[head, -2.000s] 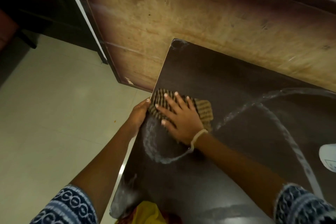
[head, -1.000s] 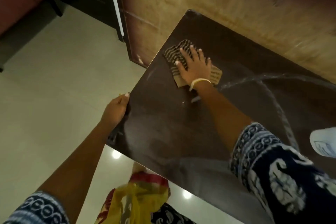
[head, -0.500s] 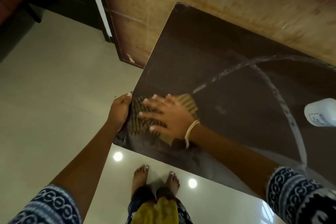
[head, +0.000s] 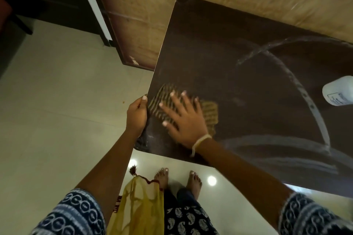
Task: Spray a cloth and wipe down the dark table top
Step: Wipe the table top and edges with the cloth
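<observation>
Right hand: right hand (head: 186, 122) lies flat on the cloth (head: 209, 115), fingers straight and spread, pressing it down onto the dark table top (head: 238, 82); it carries the wiping.
Left hand: left hand (head: 136, 115) grips the table's left edge near the front corner, thumb on top and fingers curled under as far as can be seen, likely steadying the table.
Cloth position: striped, brownish, lying touching the table surface at the near-left corner region, just beside the left hand and mostly under the right palm; one end sticks out past the fingertips toward the left edge, the other shows to the right of the hand.
Cloth axis: its longer side runs roughly left to right across the table, crosswise to the right forearm.
Unwiped ground: pale curved streaks (head: 303, 89) arc across the table to the right and farther back, well apart from the cloth; blur makes it hard to tell whether they are wet smears or residue.
Direction of next stroke: my judgement is away from the left edge, rightward and back toward those streaks, a reach that suits the right arm, which is the nearer one.
Obstacle: white bottle (head: 338, 91) lies at the right margin of the table, near the streaks, and could be knocked.
</observation>
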{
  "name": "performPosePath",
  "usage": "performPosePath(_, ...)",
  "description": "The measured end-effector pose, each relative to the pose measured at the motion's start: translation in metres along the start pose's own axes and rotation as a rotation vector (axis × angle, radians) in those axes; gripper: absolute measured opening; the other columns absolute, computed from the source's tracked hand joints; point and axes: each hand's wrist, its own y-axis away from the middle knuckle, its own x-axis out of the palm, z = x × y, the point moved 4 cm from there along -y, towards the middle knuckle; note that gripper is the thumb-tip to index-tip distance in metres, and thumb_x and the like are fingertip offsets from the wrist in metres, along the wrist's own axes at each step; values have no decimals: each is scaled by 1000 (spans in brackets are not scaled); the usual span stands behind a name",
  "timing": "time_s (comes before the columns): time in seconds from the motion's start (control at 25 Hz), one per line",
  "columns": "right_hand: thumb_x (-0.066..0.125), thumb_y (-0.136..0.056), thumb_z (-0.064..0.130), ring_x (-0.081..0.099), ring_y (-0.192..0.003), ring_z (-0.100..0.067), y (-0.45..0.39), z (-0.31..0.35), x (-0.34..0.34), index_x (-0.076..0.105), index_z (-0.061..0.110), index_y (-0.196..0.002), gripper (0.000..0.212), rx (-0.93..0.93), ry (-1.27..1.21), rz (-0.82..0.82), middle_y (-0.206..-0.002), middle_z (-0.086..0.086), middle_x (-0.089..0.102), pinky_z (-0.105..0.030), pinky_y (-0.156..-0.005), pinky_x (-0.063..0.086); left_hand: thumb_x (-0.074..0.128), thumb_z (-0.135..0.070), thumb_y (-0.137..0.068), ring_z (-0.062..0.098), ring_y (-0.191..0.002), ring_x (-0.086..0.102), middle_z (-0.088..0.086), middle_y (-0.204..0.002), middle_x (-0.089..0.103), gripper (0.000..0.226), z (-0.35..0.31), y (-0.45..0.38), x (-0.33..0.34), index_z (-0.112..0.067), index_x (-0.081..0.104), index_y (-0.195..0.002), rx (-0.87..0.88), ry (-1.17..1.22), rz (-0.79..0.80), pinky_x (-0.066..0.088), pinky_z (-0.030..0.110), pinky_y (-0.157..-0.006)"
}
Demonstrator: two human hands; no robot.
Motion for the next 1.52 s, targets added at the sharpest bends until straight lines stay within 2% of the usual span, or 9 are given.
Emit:
performPosePath(0.16,29,-99,56,12,-150,-27,44,6,3,20,46,-150,53,-235,-7,59,-163,3,16,-56,-119,8,35,-30,-105,19,-104,62,3,-112,68,40,-10,6,2,-10,65,-122,55,-120,-11,48,33,-99)
performPosePath(0.4,27,-95,60,15,-149,-27,71,-206,-27,27,43,-150,58,832,-72,-195,-162,1,20,-56,-118,14,39,-27,-101,29,-129,50,9,-142,52,45,-20,20,12,-16,41,-145,357,-652,-160,42,43,-106)
performPosePath(0.56,21,-98,57,1,-151,-31,71,-194,-30,18,39,-154,58,1479,-279,-253,-165,-1,5,-59,-118,0,36,-30,-99,30,-144,30,13,-156,31,52,-26,28,31,-14,34,-149,623,-1061,-28,25,51,-115)
performPosePath(0.64,24,-98,56,2,-150,-34,30,-144,-24,19,38,-154,58,1307,-266,-258,-164,-3,7,-61,-116,0,37,-30,-99,28,-148,22,11,-160,24,54,-31,33,46,-15,31,-150,693,-1124,52,20,48,-118)
performPosePath(0.76,30,-96,57,15,-148,-34,-7,-69,-10,28,41,-150,57,606,-94,-163,-162,-3,21,-60,-115,10,39,-31,-99,26,-150,16,10,-162,17,58,-36,33,73,-13,24,-153,604,-1100,78,15,47,-119)
performPosePath(0.84,30,-95,60,21,-148,-29,-8,-91,-15,30,44,-149,55,336,-47,-142,-160,0,26,-57,-116,18,38,-32,-100,25,-150,13,10,-162,14,60,-40,30,89,-12,21,-154,545,-1097,69,13,47,-120)
performPosePath(1.08,26,-95,62,7,-151,-27,89,-303,-38,21,42,-152,60,1169,-175,-225,-164,-1,11,-56,-119,7,34,-35,-100,23,-151,9,9,-163,12,59,-63,22,142,-13,19,-154,621,-1136,154,10,45,-121)
performPosePath(1.24,20,-98,57,0,-151,-32,62,-316,-47,15,40,-154,59,1430,-269,-218,-165,-2,3,-59,-118,1,34,-34,-100,24,-151,11,11,-162,14,59,-81,4,183,-12,22,-153,655,-1160,185,14,47,-121)
performPosePath(1.52,25,-98,56,19,-148,-29,-86,-233,-47,26,44,-150,53,125,26,-38,-162,1,21,-56,-116,17,28,-37,-100,25,-151,1,11,-164,5,63,-85,-4,228,-10,12,-155,497,-1203,66,5,51,-120)
